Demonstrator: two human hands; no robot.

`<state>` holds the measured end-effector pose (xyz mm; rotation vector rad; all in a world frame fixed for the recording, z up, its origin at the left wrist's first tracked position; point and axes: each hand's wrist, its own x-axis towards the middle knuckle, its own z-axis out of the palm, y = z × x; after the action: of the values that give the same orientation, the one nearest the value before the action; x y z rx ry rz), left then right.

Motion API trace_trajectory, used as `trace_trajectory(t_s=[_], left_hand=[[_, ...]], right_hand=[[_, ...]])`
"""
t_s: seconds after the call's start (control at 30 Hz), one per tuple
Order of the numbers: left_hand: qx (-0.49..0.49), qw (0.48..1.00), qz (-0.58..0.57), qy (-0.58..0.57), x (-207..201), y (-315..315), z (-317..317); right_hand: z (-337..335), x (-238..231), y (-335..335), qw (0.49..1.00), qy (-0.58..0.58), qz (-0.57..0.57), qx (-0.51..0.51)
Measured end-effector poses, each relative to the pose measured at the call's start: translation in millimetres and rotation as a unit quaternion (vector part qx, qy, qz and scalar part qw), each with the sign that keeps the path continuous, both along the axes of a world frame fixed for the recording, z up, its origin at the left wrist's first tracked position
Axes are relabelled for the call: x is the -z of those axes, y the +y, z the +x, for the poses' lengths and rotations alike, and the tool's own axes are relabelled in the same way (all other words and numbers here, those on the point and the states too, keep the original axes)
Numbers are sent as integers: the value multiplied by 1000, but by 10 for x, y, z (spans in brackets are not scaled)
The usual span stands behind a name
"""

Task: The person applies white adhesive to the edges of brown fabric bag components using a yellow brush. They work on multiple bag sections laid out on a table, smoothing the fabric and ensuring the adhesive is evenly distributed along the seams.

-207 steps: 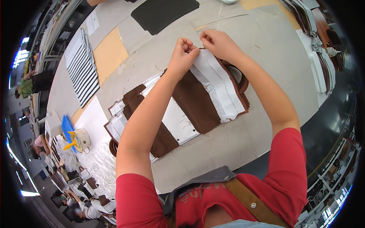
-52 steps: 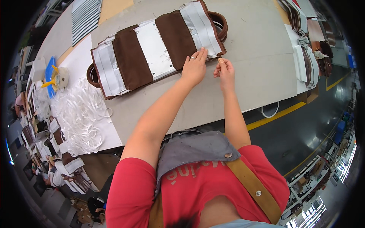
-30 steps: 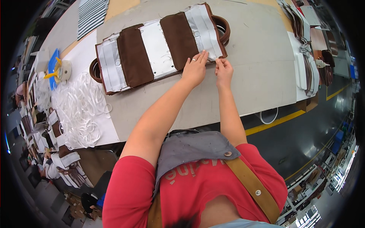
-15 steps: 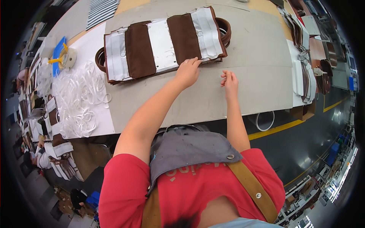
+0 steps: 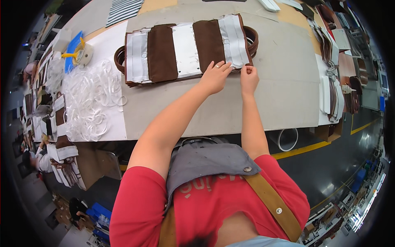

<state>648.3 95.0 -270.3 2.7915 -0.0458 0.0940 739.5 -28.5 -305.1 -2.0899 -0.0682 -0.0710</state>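
Note:
A stack of brown and white bag panels (image 5: 184, 49) lies on the table, with brown looped straps (image 5: 252, 41) sticking out at both ends. Two dark brown cloth pieces cross the top panel, white lining between and beside them. My left hand (image 5: 215, 78) rests flat on the stack's near edge, right of its middle, fingers stretched out and holding nothing. At the near right corner, my right hand (image 5: 249, 81) is closed in a pinch on the panel's edge; the fingers hide exactly how much they grip.
Left of the stack lies a tangled heap of white tape (image 5: 92, 101). Beyond it stand a roll with a yellow-handled tool (image 5: 80, 55) and a blue tray (image 5: 70, 51). More brown and white panels (image 5: 329, 88) lie at the table's right edge. A striped cloth (image 5: 124, 11) lies at the back.
My right hand has moved up to the stack's near right corner and closed there. My left hand has stayed on the near edge. The whole view has shifted slightly.

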Motion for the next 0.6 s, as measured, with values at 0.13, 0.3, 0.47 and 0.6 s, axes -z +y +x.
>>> trace_trajectory(t_s=[0.13, 0.3, 0.47, 0.6], left_hand=[[14, 999, 28, 19, 42, -39, 270], [33, 996, 53, 67, 117, -28, 366], [31, 993, 83, 84, 199, -54, 355], [27, 994, 50, 94, 206, -50, 389]], right_hand=[[-4, 11, 22, 999, -2, -33, 8], [16, 89, 24, 998, -26, -52, 3], [14, 166, -3, 997, 11, 73, -8], [36, 277, -36, 956, 119, 268, -12]])
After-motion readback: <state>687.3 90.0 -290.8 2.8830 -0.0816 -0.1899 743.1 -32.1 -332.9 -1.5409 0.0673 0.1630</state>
